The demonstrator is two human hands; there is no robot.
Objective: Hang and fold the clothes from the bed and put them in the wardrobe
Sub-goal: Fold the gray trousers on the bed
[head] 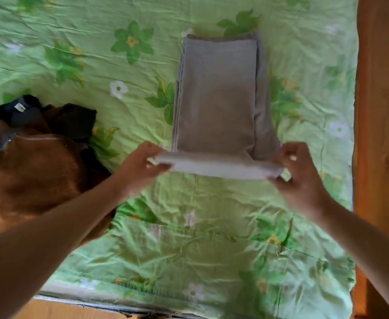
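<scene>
The folding step is in hand. One grey garment (216,93), already folded into a long narrow strip, lies on the bed (189,249) right of centre, running from near to far. The left hand (140,166) and right hand (297,171) each pinch a corner of its near end, which is turned up into a roll or fold; I cannot tell which. The next move likely calls for carrying that near end evenly toward the far end, with the edges kept square. At the left edge lies one heap waiting to be done: one brown garment (32,171) and, it seems, two dark pieces (69,120), though the tangle hides the exact count.
</scene>
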